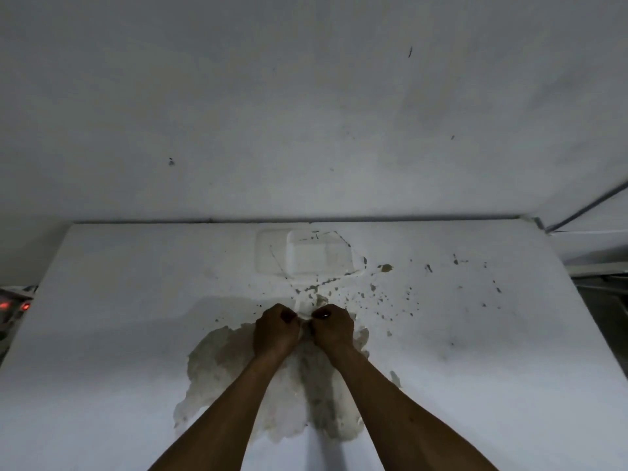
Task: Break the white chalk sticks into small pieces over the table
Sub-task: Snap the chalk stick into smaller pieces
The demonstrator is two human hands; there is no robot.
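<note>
**Operator:** Where are my hands?

**Spotter:** Both are out in front of you over the middle of the table (102, 300), knuckles almost meeting. Your left hand (277, 329) and your right hand (333, 326) are each curled into a tight fist, thumbs on top and turned toward each other.

**Operator:** And the chalk?

**Spotter:** The chalk (304, 321) sits in the narrow gap between your fists. Only a sliver of white shows there, and each end is buried in a fist, so you are gripping it from both sides. I cannot tell whether it is whole or already snapped.

**Operator:** What is under them?

**Spotter:** A rough brownish-grey patch (221, 368) on the white top. It spreads from below your hands back toward you, under and between your forearms. Small dark flecks (373, 300) are scattered beyond your hands and off to your right.

**Operator:** Anything else on the table?

**Spotter:** A shallow white tray (272, 253) lies near the far edge, well apart from your hands and hard to pick out against the top. Behind it stands a plain grey wall (306, 113). Just off the table's left edge you have a device (13, 305) showing red lights.
</note>
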